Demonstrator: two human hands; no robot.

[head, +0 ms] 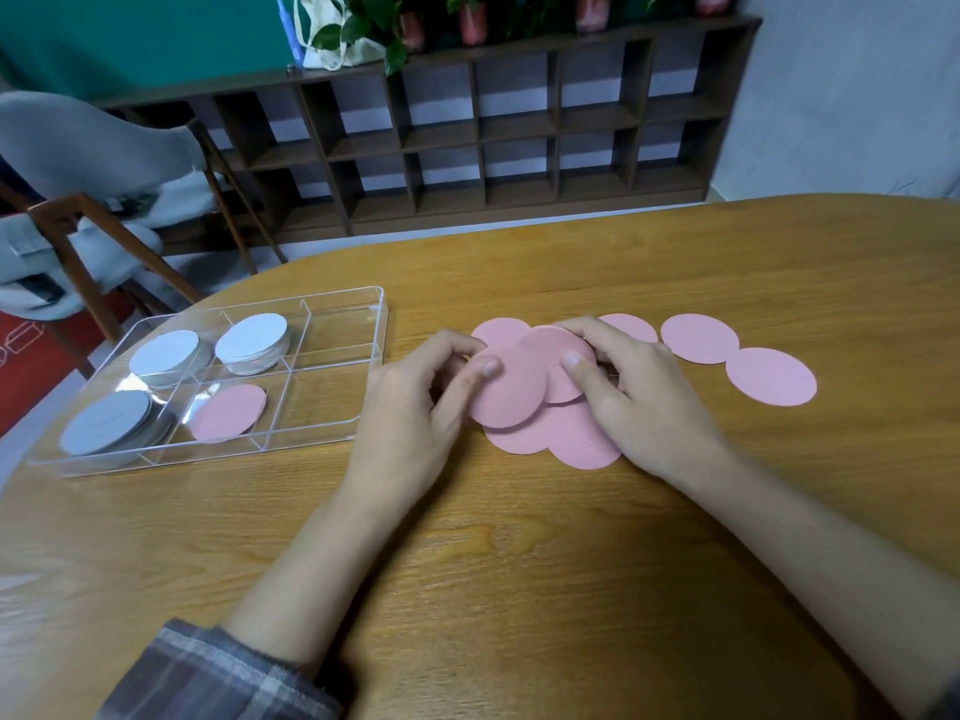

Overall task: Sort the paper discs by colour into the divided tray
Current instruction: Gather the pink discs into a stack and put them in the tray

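A clear divided tray (363,304) sits on the left of the wooden table. Three of its compartments hold stacks of pale grey-white discs (252,337), and one front compartment holds a single pink disc (228,412). Several pink paper discs (519,439) lie overlapping in the middle of the table. My left hand (415,407) pinches one pink disc (511,392) between thumb and fingers. My right hand (639,402) grips a neighbouring pink disc (558,350) on top of the pile. Two more pink discs (698,337) lie apart to the right.
The wooden table (519,563) has a rounded far edge. A chair with grey cloth (104,163) stands behind the tray at the left. A dark wooden shelf unit (467,137) runs along the back wall.
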